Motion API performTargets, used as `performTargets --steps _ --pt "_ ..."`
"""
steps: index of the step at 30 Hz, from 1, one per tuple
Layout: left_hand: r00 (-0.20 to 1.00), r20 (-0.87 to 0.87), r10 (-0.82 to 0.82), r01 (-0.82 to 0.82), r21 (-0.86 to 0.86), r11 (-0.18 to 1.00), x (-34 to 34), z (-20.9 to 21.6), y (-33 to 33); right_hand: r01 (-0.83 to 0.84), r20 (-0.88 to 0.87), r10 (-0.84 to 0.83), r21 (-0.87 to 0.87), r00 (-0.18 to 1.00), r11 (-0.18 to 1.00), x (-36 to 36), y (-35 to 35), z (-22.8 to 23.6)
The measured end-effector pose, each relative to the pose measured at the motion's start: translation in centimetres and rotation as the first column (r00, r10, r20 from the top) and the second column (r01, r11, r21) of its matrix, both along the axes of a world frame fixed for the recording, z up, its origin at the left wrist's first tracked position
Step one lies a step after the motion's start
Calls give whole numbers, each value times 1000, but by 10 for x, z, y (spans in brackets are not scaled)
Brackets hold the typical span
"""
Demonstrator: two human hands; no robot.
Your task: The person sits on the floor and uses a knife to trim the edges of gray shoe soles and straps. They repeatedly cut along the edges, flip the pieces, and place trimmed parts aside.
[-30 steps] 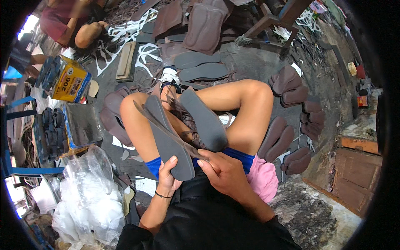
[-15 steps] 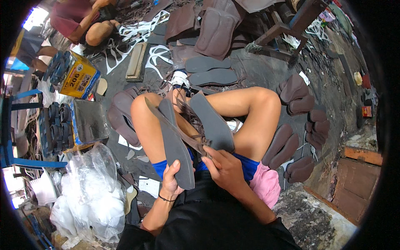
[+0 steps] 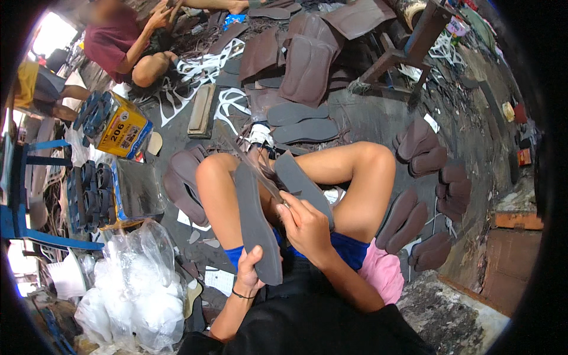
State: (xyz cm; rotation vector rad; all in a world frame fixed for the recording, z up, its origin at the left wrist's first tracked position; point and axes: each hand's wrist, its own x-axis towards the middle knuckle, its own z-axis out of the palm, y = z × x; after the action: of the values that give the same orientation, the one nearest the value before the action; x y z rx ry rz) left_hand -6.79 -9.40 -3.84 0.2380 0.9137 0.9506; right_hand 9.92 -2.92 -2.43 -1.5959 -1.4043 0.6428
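My left hand (image 3: pixel 249 271) is closed around the heel end of a long dark-grey shoe sole (image 3: pixel 258 222), thumb on its flat face. The sole slants upward over my lap. My right hand (image 3: pixel 309 232) is pinched beside the sole's right edge, at the lower end of a thin brown strip (image 3: pixel 255 168) that runs up along that edge. A small dark tip shows at its fingertips; I cannot make out what it belongs to. Another grey sole (image 3: pixel 300 182) leans between my legs, against my right thigh, partly behind my right hand.
Brown soles lie in stacks (image 3: pixel 402 220) on the right and beside my left knee (image 3: pixel 177 177). Brown sheets (image 3: pixel 307 68) and two grey soles (image 3: pixel 305 131) lie ahead. A plastic bag (image 3: pixel 139 290), a tin (image 3: pixel 124 127) and a blue frame (image 3: pixel 53 236) stand left. A person (image 3: pixel 115 44) sits far left.
The view has shifted, so the scene sits lower. My right hand has moved up along the sole's edge, and its fingers are drawn closer together. The left hand keeps its hold on the sole.
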Motion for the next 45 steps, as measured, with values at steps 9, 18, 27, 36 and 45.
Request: performTargets --steps 9,18,27,36,45 --pt "884 -355 -304 380 166 910 -17 4 -7 -340 -620 91 -296 779 893 22 40 29" --pt "863 -504 -2 242 410 879 -1 56 109 -142 -431 141 32 891 989 10 2 53" --pt "950 -308 -38 136 301 944 -24 91 109 -250 -101 240 -91 965 964 66 -109 32" --pt "936 -310 -166 266 314 912 -18 77 92 -229 85 239 -116 967 966 83 -91 63" --pt "856 -406 -320 468 345 813 1 93 92 -352 54 392 -342 918 871 107 -32 153"
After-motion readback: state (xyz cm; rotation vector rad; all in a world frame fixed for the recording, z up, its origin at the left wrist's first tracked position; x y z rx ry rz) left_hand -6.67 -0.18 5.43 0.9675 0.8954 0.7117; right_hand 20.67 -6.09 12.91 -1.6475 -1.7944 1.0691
